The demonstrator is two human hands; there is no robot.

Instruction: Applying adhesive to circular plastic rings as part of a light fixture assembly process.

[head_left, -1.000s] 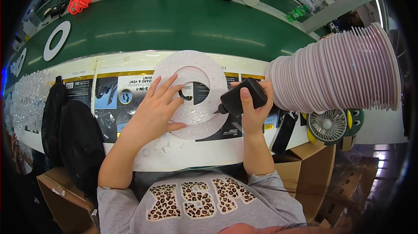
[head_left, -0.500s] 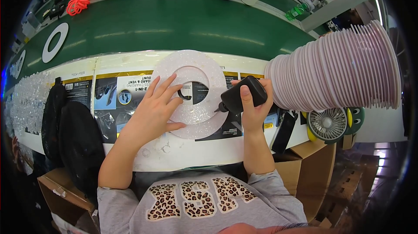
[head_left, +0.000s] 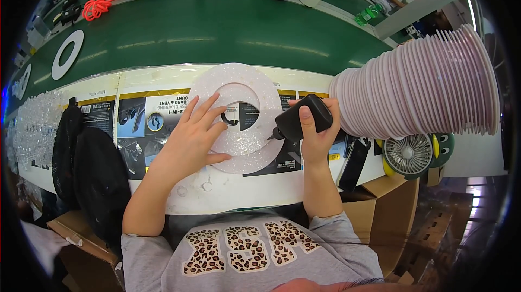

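your left hand [head_left: 190,143] lies flat, fingers spread, on the white glittery ring [head_left: 239,115] on the table [head_left: 228,189] — your right hand [head_left: 317,134] has its grip wrapped round a black tool [head_left: 301,118] at the ring's right edge.

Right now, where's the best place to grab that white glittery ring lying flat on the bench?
Probably the white ring at its far outer rim, from above. It lies flat, the left hand presses its near-left band, and the black tool in the right hand meets its right edge.
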